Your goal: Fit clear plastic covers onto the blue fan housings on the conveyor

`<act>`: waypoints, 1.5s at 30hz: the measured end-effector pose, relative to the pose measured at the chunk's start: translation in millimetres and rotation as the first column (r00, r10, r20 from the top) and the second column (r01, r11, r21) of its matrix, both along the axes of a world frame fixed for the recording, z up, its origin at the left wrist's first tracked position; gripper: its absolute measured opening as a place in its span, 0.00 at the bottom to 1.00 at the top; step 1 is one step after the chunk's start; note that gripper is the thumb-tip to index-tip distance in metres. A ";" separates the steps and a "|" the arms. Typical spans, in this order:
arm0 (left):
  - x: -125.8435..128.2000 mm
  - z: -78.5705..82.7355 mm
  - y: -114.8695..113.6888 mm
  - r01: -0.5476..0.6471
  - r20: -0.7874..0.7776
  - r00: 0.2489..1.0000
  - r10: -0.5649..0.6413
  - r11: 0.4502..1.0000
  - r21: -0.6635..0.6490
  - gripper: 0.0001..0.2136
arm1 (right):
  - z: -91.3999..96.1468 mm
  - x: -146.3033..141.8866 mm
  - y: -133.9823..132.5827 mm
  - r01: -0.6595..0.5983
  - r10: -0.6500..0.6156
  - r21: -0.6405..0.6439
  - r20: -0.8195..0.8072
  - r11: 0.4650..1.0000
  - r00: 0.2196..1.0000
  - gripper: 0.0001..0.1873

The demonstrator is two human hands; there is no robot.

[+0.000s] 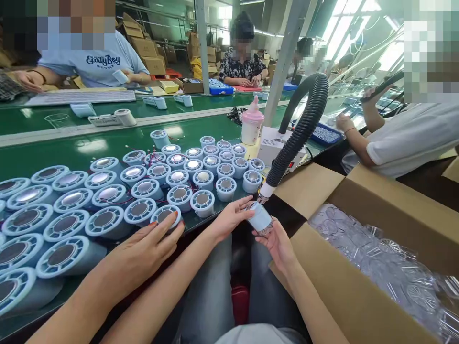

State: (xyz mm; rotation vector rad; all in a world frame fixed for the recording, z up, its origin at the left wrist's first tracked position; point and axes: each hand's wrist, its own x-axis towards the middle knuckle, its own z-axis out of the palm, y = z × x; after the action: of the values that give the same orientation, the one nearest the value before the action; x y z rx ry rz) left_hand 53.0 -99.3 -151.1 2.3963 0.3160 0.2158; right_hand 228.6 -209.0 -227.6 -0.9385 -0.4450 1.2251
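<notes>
Both my hands are on a light blue cylindrical housing (260,217), tilted over my lap. My left hand (231,217) pinches its upper end with thumb and fingers. At the lower end, my right hand (278,243) wraps round it, where a clear ribbed plastic part (267,229) shows. The metal-tipped nozzle (264,192) of a black corrugated hose (301,126) is right at the housing's upper end; whether they touch I cannot tell. Left of my arms, a co-worker's hand (150,253) rests on one of several similar blue housings (202,200) standing on the green table.
An open cardboard box (308,272) of clear plastic parts (380,258) stands at my right. Behind the hose base sits a grey-white machine (276,148), with a pink-lidded bottle (252,124) beside it. Other people work across the conveyor (201,114) and to the right.
</notes>
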 end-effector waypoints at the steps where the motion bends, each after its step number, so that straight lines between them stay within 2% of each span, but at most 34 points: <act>1: 22.5 -5.0 1.7 -0.071 0.065 0.995 0.078 0.993 -0.099 0.19 | 0.1 0.6 3.2 -0.007 0.007 0.000 -0.004 1.000 1.000 0.23; 3: 49.1 -16.8 5.4 -0.167 0.160 0.961 0.223 0.938 -0.305 0.22 | 1.2 0.3 7.8 -0.024 0.024 -0.005 -0.009 1.000 1.000 0.25; 5: 50.6 -25.8 7.3 -0.197 0.199 0.925 0.323 0.857 -0.476 0.27 | 4.4 -1.0 9.0 -0.048 0.047 -0.015 -0.008 0.999 0.999 0.28; 8: 24.6 -27.7 0.9 -0.183 0.187 0.903 0.388 0.738 -0.650 0.30 | 13.8 -4.2 1.7 -0.123 0.123 -0.041 0.000 0.992 0.992 0.28; 11: -7.2 -18.8 -17.1 -0.157 0.150 0.905 0.397 0.642 -0.750 0.32 | 26.2 -8.9 -14.6 -0.250 0.251 -0.089 -0.005 0.964 0.968 0.25; 14: -31.5 -8.4 -38.7 -0.095 0.162 0.912 0.376 0.579 -0.810 0.35 | 39.8 -15.8 -31.8 -0.386 0.384 -0.146 -0.042 0.911 0.922 0.23; 16: -43.9 -3.9 -51.3 -0.060 0.197 0.916 0.349 0.605 -0.794 0.36 | 49.8 -20.9 -39.9 -0.473 0.468 -0.195 -0.075 0.859 0.881 0.23; 18: -54.1 -1.4 -61.8 -0.060 0.235 0.914 0.332 0.681 -0.730 0.36 | 59.9 -25.5 -44.5 -0.560 0.551 -0.246 -0.110 0.791 0.827 0.26; 21: -65.7 2.7 -74.9 -0.101 0.260 0.907 0.330 0.773 -0.627 0.35 | 71.3 -30.7 -46.7 -0.682 0.665 -0.317 -0.178 0.660 0.726 0.31; 24: -72.4 11.3 -86.2 -0.165 0.229 0.907 0.353 0.799 -0.578 0.31 | 73.7 -34.6 -47.8 -0.742 0.724 -0.381 -0.223 0.551 0.652 0.38; 26: -74.7 18.7 -92.8 -0.217 0.181 0.905 0.385 0.783 -0.584 0.29 | 70.8 -36.5 -49.5 -0.750 0.753 -0.404 -0.193 0.524 0.630 0.42; 27: -75.6 22.1 -95.6 -0.241 0.152 0.903 0.403 0.765 -0.597 0.29 | 68.8 -37.0 -50.8 -0.739 0.761 -0.396 -0.135 0.545 0.634 0.43; 28: -76.4 25.1 -98.1 -0.263 0.121 0.899 0.420 0.741 -0.617 0.28 | 67.0 -37.0 -52.3 -0.710 0.755 -0.371 -0.035 0.598 0.655 0.43; 29: -77.2 27.4 -100.0 -0.284 0.090 0.895 0.437 0.713 -0.640 0.28 | 65.7 -36.4 -54.0 -0.664 0.723 -0.323 0.107 0.674 0.682 0.41; 31: -79.1 29.8 -102.4 -0.311 0.043 0.885 0.463 0.658 -0.686 0.28 | 64.6 -33.7 -57.5 -0.543 0.535 -0.138 0.484 0.828 0.693 0.36; 32: -80.0 29.9 -102.8 -0.320 0.024 0.882 0.471 0.635 -0.704 0.29 | 64.9 -31.9 -59.1 -0.507 0.389 -0.016 0.663 0.862 0.640 0.35; 33: -80.9 29.5 -102.7 -0.325 0.008 0.881 0.474 0.617 -0.717 0.29 | 65.4 -30.0 -60.4 -0.507 0.243 0.092 0.796 0.857 0.555 0.35; 34: -81.6 28.7 -102.2 -0.325 -0.006 0.884 0.468 0.604 -0.728 0.29 | 66.1 -28.3 -61.7 -0.534 0.129 0.162 0.876 0.830 0.465 0.35; 35: -82.2 27.8 -101.4 -0.316 -0.014 0.891 0.454 0.597 -0.738 0.29 | 66.7 -27.0 -62.7 -0.568 0.068 0.190 0.914 0.801 0.401 0.36; 36: -82.4 26.9 -100.4 -0.300 -0.013 0.900 0.437 0.596 -0.745 0.29 | 67.3 -26.4 -63.7 -0.591 0.072 0.182 0.922 0.786 0.380 0.35; 37: -82.5 26.2 -99.4 -0.281 -0.002 0.907 0.420 0.603 -0.747 0.31 | 67.8 -26.3 -64.5 -0.597 0.142 0.145 0.903 0.789 0.406 0.33; 39: -82.4 25.5 -97.5 -0.239 0.040 0.919 0.393 0.633 -0.736 0.35 | 68.2 -27.2 -66.0 -0.581 0.354 0.047 0.752 0.813 0.556 0.30; 41: -82.8 25.5 -96.4 -0.208 0.075 0.920 0.385 0.641 -0.739 0.37 | 68.2 -28.0 -67.1 -0.586 0.507 -0.026 0.532 0.810 0.678 0.26; 43: -84.1 25.2 -96.4 -0.190 0.068 0.919 0.388 0.589 -0.785 0.36 | 68.1 -27.3 -67.5 -0.595 0.553 -0.050 0.438 0.802 0.709 0.25; 45: -85.4 23.0 -97.3 -0.174 0.034 0.923 0.384 0.495 -0.851 0.36 | 68.3 -25.8 -67.3 -0.585 0.533 -0.049 0.481 0.809 0.696 0.26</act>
State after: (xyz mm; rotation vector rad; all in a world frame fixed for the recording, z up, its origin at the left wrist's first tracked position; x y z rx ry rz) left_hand -32.4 -196.6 -128.1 1.3117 0.5623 0.3782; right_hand 202.8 -276.2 -159.4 -1.0459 -1.2636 1.4923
